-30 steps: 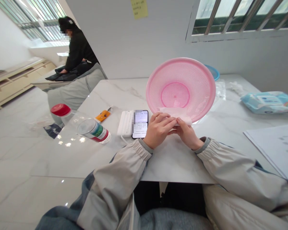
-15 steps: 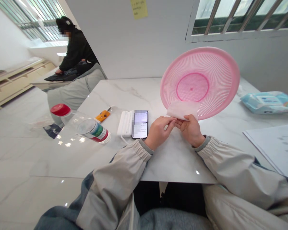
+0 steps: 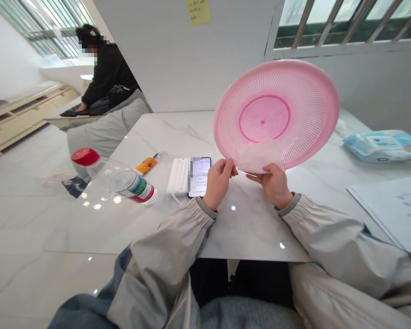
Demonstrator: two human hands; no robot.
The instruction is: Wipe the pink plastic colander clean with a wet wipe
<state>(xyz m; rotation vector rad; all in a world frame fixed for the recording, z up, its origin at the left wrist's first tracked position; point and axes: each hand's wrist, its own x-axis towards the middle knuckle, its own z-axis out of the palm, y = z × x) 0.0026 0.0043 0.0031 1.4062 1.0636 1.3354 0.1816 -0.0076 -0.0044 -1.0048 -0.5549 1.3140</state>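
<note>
A round pink plastic strainer basket [image 3: 294,91] is held up on edge above the white marble table [image 3: 246,228], its inside facing me. A white wipe [image 3: 258,156] lies against its lower inner wall. My right hand [image 3: 273,183] is closed on the basket's lower rim and the wipe. My left hand [image 3: 219,180] pinches the rim just left of the wipe, fingers curled.
A phone [image 3: 200,176] on a white power bank [image 3: 179,176], an orange tool [image 3: 146,165] and a lying bottle with a red cap [image 3: 123,178] are left. A wipes pack [image 3: 383,146] and papers [image 3: 393,210] are right. Another person [image 3: 106,73] sits far left.
The basket was lifted off the table and tipped upright, then shifted slightly left. My left hand moved from over the wipe to the rim at its left.
</note>
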